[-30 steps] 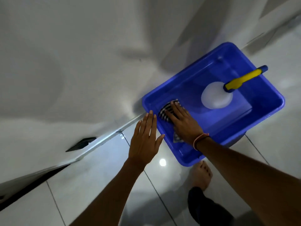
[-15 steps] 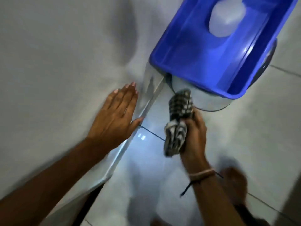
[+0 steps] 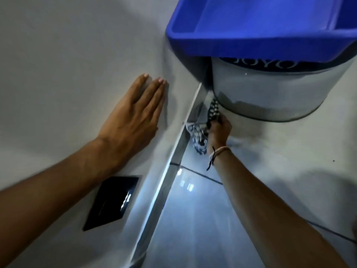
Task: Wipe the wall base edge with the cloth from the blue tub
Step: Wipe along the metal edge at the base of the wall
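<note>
Head view: left hand [image 3: 133,117] spread flat, palm against the pale grey wall [image 3: 67,55], fingers together. Right hand [image 3: 218,132] closed around the black-and-white patterned cloth [image 3: 201,137], pressed at the glossy wall base edge [image 3: 173,161], just beside a white round bucket [image 3: 280,93]. Blue plastic tub [image 3: 251,35] resting on top of that bucket. Black square plate [image 3: 112,202] set low in the wall.
</note>
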Demonstrator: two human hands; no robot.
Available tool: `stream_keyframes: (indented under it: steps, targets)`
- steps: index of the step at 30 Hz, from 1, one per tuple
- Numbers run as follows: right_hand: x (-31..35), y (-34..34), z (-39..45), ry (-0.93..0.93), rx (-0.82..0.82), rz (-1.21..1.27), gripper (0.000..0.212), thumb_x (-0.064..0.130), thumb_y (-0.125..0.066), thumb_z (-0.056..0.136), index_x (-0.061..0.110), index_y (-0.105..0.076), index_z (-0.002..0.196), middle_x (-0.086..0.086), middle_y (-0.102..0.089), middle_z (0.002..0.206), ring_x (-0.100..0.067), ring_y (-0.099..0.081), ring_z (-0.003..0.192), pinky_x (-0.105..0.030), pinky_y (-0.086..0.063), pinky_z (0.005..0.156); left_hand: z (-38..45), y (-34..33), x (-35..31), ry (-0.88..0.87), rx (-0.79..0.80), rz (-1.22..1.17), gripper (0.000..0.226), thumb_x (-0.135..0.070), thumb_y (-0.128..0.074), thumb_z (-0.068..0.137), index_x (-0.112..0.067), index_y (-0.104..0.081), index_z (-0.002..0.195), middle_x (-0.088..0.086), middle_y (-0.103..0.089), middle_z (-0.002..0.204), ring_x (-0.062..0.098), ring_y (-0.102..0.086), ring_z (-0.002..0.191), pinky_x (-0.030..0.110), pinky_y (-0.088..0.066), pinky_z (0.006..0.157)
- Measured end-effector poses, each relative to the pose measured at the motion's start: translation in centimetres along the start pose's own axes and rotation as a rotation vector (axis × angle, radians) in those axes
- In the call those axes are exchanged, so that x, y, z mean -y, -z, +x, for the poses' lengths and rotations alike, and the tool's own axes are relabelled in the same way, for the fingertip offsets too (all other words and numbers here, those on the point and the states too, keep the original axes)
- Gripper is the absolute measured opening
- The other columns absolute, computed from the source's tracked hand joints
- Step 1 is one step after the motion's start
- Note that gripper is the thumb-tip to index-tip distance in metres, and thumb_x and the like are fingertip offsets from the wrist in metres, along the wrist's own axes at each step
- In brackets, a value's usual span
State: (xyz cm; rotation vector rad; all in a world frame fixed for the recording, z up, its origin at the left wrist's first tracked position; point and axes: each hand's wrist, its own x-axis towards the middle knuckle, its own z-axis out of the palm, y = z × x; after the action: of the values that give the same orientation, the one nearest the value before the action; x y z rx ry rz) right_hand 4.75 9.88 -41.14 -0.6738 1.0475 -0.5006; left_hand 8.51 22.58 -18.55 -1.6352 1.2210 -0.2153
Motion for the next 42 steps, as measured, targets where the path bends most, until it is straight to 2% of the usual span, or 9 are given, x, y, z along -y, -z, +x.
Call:
stream_keyframes:
  steps: [5,10,14,17,21,28,34,39,42]
  targets:
    - [0.4,-1.7,5.6,0.153,0.097,-0.216,0.054,-0.014,-0.04,0.09,0.002,-0.065,0.135,-0.01,-0.07,0.096,-0.005,-0.067,0.063,-0.019,-0.056,0.057,0.7,-0.4,-0.6,0.015,0.026,0.092,0.089,-0.051,-0.026,0.114,0.01,0.003,0.171,0.033,0.001,0.18,0.045,-0.003,0.168,0.064,0.011,0.128]
    - [-3.2,-2.4,0.5,0.219,0.308,-0.301,0.052,-0.007,-0.045,0.1,0.002,-0.048,0.151,-0.015,-0.051,0.157,-0.024,-0.049,0.146,-0.033,-0.034,0.126,0.9,-1.0,-0.5,0.015,0.026,0.106,0.089,-0.052,-0.027,0.114,0.009,0.002,0.171,0.033,-0.001,0.18,0.044,-0.005,0.168,0.064,0.005,0.131]
    - [-5.4,-0.5,-2.6,0.127,0.444,-0.404,0.066,0.019,-0.051,0.106,0.011,-0.02,0.164,-0.012,-0.044,0.154,-0.009,-0.05,0.119,-0.021,-0.037,0.104,1.1,-1.0,-0.5,0.008,0.004,0.126,0.089,-0.051,-0.028,0.113,0.011,0.002,0.17,0.035,-0.001,0.179,0.046,-0.006,0.168,0.064,0.006,0.131]
    - [-2.5,-1.8,1.1,0.159,0.497,-0.469,0.07,0.034,-0.047,0.108,0.011,-0.013,0.165,-0.01,-0.019,0.174,-0.023,-0.026,0.157,-0.034,-0.018,0.129,1.3,-1.0,-0.8,0.006,0.025,0.147,0.09,-0.05,-0.028,0.113,0.011,0.004,0.17,0.036,0.002,0.179,0.047,-0.004,0.167,0.065,0.013,0.125]
    - [0.9,-2.3,3.8,0.105,0.525,-0.502,0.067,0.047,-0.042,0.107,0.019,-0.021,0.165,-0.004,-0.029,0.171,-0.023,-0.031,0.157,-0.029,-0.025,0.122,2.1,-1.2,-1.0,-0.005,0.021,0.168,0.089,-0.051,-0.027,0.113,0.01,0.002,0.17,0.035,-0.001,0.179,0.046,-0.006,0.167,0.066,0.016,0.119]
    - [-5.9,-0.8,-6.6,0.101,0.396,-0.465,0.078,0.049,-0.052,0.102,0.018,-0.018,0.165,-0.001,-0.03,0.169,0.021,-0.039,0.133,0.013,-0.022,0.094,2.3,-1.3,-1.2,-0.016,0.069,0.166,0.085,-0.046,-0.028,0.114,0.007,0.007,0.17,0.032,0.007,0.18,0.044,0.003,0.168,0.063,0.013,0.127]
    - [-3.0,-1.7,-1.2,0.246,0.406,-0.415,0.066,0.04,-0.044,0.108,0.016,-0.02,0.165,-0.001,-0.022,0.174,-0.013,-0.021,0.16,0.0,-0.014,0.117,2.6,-1.4,-1.9,-0.005,0.045,0.173,0.09,-0.05,-0.029,0.113,0.01,0.006,0.169,0.032,0.002,0.18,0.044,-0.003,0.168,0.065,0.009,0.129]
    - [-6.3,-0.3,-5.8,0.245,0.462,-0.444,0.076,0.036,-0.054,0.104,0.012,-0.015,0.165,0.005,-0.02,0.171,0.011,-0.031,0.149,-0.003,-0.022,0.118,2.3,-0.9,-1.7,0.005,0.021,0.155,0.092,-0.056,-0.028,0.112,0.007,0.004,0.171,0.03,0.001,0.181,0.042,-0.004,0.169,0.063,0.002,0.133]
    - [-9.3,2.8,-10.3,0.174,0.578,-0.545,0.088,0.05,-0.055,0.1,0.02,-0.006,0.166,0.005,-0.008,0.175,-0.001,-0.011,0.159,-0.03,-0.011,0.133,0.9,-1.5,-1.9,0.021,0.007,0.099,0.084,-0.046,-0.027,0.114,0.009,0.002,0.171,0.032,0.0,0.18,0.044,-0.005,0.168,0.061,0.005,0.134]
